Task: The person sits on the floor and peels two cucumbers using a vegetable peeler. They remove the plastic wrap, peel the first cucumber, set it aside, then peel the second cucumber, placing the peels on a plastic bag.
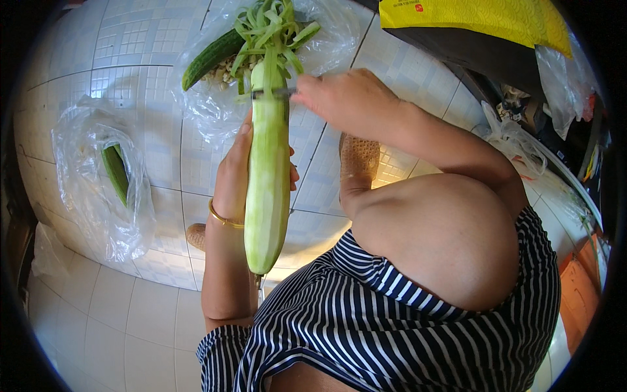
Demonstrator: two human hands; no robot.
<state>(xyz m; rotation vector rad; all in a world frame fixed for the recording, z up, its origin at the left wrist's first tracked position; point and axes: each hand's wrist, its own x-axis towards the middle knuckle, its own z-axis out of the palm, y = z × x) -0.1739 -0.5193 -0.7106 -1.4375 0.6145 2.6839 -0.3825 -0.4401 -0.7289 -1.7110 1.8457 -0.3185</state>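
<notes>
My left hand cradles a long, pale green gourd-like vegetable from beneath, its fingertips showing on the right side. Most of the visible surface is peeled, with lengthwise facets and a thin stem at the near end. In my right hand, blurred, is a peeler whose dark blade lies across the vegetable near its far end. A strip of peel rises there towards a heap of green peelings. Beside the heap, a dark green cucumber-like vegetable rests on a clear plastic bag.
Another clear plastic bag on the tiled floor holds a green vegetable piece. Small pale scraps lie under the peelings. At upper right stands a dark box-like object with a yellow bag on top. An orange item is at right.
</notes>
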